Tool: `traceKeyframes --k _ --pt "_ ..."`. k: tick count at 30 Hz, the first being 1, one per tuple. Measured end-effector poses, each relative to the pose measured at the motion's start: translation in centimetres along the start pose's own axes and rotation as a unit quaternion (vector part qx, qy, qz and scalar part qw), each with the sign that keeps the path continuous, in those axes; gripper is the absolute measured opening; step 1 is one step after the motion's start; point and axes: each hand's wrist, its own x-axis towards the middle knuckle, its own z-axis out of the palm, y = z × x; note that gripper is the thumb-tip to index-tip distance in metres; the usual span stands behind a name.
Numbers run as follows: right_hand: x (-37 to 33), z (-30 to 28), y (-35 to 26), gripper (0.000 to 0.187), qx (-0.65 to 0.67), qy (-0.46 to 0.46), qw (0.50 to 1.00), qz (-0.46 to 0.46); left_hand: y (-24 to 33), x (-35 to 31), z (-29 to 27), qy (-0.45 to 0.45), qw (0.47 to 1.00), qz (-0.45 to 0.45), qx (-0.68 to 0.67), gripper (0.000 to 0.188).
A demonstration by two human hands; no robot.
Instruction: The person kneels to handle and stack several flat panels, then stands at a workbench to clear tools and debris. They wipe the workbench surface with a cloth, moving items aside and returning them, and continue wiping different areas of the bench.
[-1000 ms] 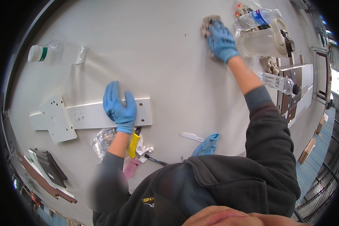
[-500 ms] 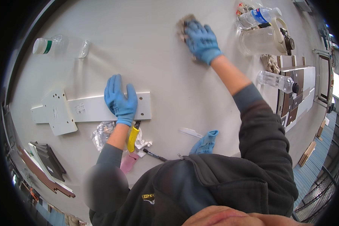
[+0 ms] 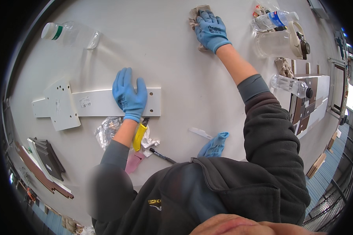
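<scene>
My left hand [image 3: 129, 96], in a blue work glove, lies flat with fingers stretched out near the right end of a long white board [image 3: 100, 102]. A wider white plate [image 3: 62, 107] with several dark holes lies across the board's left part. Far out on the table, my right hand [image 3: 211, 32], gloved alike, presses down on a crumpled beige knitted cloth [image 3: 193, 18]. The cloth shows beyond the fingertips and beside the palm; the rest is covered. Just below my left wrist are a yellow utility knife [image 3: 139, 137] and a clear plastic bag [image 3: 107, 131].
A clear bottle [image 3: 72, 34] lies at the far left. Another bottle [image 3: 268, 21], a big jug [image 3: 276, 44] and a black-capped bottle [image 3: 288, 85] are at right. Near my body lie a loose blue glove [image 3: 214, 145], a black marker [image 3: 162, 155] and pink material [image 3: 134, 161].
The view has shifted slightly. My right hand, blurred earlier, now shows sharply with the cloth, a little farther from me. My left hand stays on the board.
</scene>
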Motion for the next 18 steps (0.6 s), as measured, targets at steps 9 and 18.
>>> traceKeyframes --k 9,18 --pt "-7.7 -2.6 -1.8 0.045 0.027 -0.034 0.999 -0.014 0.0 0.2 0.1 0.007 1.0 -0.002 -0.008 0.044" --pt "-6.4 -2.3 -1.7 0.041 0.05 0.013 0.998 -0.024 0.0 0.2 0.0 0.011 1.0 0.007 -0.006 0.045"
